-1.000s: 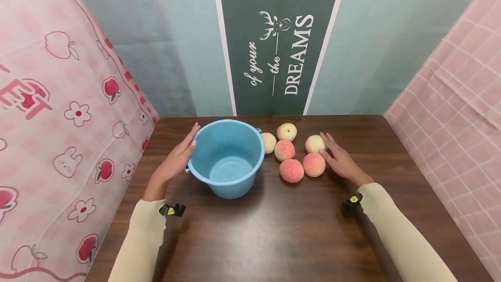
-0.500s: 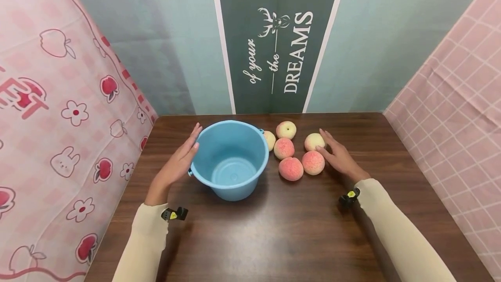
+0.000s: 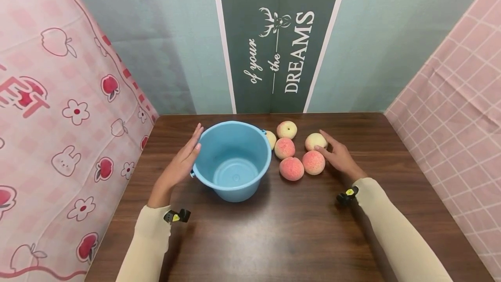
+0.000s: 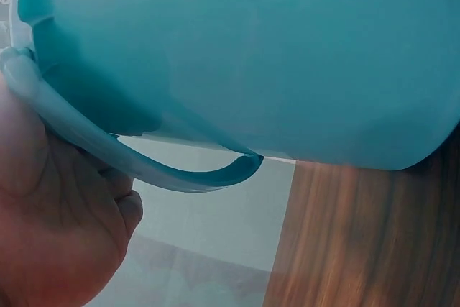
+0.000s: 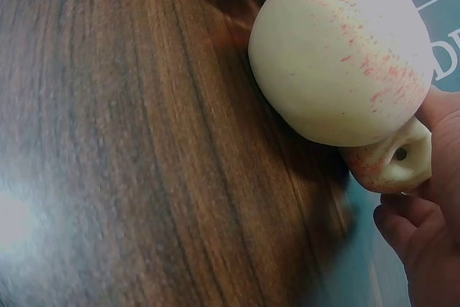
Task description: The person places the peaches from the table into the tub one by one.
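In the head view a light-blue plastic bucket stands on the wooden table. My left hand presses its left side with straight fingers, the fingertips near the rim. The left wrist view shows the bucket's handle hanging beside the palm. My right hand grips a pale yellow peach, thumb in front and fingers behind, with the peach on the table. Just in front of it sits a pink peach, which looms large in the right wrist view.
Between bucket and right hand lie a pink peach, another pink peach and a pale peach. One more peach is partly hidden behind the bucket's rim. Fabric backdrops rise at the table's back and sides.
The bucket has slid a little to the right with my left hand against it, covering more of the peach behind its rim. My right hand has closed in slightly on the pale peach.
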